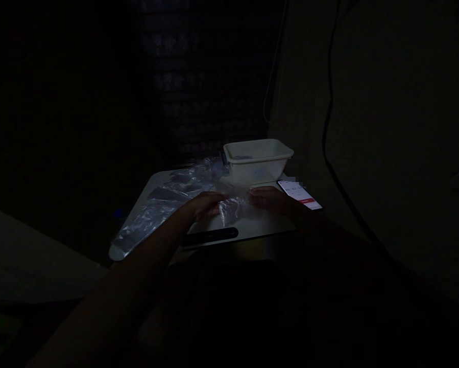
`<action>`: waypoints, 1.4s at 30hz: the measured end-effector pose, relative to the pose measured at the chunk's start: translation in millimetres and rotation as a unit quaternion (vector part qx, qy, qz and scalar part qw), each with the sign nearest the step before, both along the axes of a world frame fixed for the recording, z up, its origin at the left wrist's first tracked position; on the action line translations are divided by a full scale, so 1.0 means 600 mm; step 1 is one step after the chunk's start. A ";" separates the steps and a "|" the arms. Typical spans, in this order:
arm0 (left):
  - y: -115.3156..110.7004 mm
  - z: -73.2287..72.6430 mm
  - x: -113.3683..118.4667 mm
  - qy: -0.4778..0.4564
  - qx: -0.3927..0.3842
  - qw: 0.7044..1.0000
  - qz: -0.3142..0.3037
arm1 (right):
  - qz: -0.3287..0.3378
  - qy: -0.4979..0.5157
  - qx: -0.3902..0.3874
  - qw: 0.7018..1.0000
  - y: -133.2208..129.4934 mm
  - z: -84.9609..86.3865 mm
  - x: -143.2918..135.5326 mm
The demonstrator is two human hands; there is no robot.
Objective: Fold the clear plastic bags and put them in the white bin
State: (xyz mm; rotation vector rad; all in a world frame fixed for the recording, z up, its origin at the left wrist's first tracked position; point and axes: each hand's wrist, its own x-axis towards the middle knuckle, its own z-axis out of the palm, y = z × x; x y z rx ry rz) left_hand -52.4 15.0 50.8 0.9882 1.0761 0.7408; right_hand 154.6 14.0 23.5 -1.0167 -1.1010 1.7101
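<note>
Between my two hands is a clear plastic bag (231,208), crinkled and shiny, just above the white table top. My left hand (206,205) has its fingers closed on the bag's left side. At the right side, my right hand (269,198) grips the bag too, thumb on top and slightly blurred. More clear plastic bags (164,202) lie in a loose spread to the left, under and beyond my left forearm. The dim light hides what, if anything, is inside the bag.
A white plastic bin (260,166) stands at the table's back, something pale inside. A phone with a lit screen (302,195) lies at the right edge. Along the front edge of the small white table (260,227) runs a dark slot (212,235). A dark cable (329,138) hangs at right.
</note>
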 end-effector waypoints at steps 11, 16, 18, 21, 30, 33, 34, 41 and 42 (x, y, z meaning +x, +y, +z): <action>0.005 -0.007 -0.008 0.042 0.064 0.997 0.025 | 0.047 -0.023 0.020 0.998 0.012 -0.015 0.016; 0.002 -0.002 -0.008 0.023 0.068 0.997 0.020 | 0.047 -0.035 0.018 0.998 0.016 -0.022 0.019; 0.001 0.000 -0.009 0.018 0.070 0.997 0.012 | 0.051 -0.030 0.021 0.998 0.018 -0.025 0.021; 0.001 -0.001 -0.009 0.014 0.072 0.997 0.010 | 0.050 -0.020 0.019 0.998 0.020 -0.029 0.025; 0.007 -0.010 -0.011 0.045 0.070 0.996 0.015 | 0.025 -0.010 0.031 0.999 0.014 -0.027 0.019; 0.013 -0.019 -0.015 0.068 0.092 0.993 0.017 | 0.014 -0.027 0.044 0.999 0.012 -0.026 0.020; 0.016 -0.023 -0.017 0.081 0.108 0.991 0.016 | 0.010 -0.036 0.056 0.998 0.011 -0.027 0.022; 0.026 -0.048 -0.018 0.292 0.317 0.902 -0.021 | -0.035 -0.167 0.197 0.965 0.010 -0.028 0.040; 0.022 -0.050 -0.014 0.334 0.353 0.872 -0.052 | -0.066 -0.212 0.209 0.952 0.010 -0.026 0.038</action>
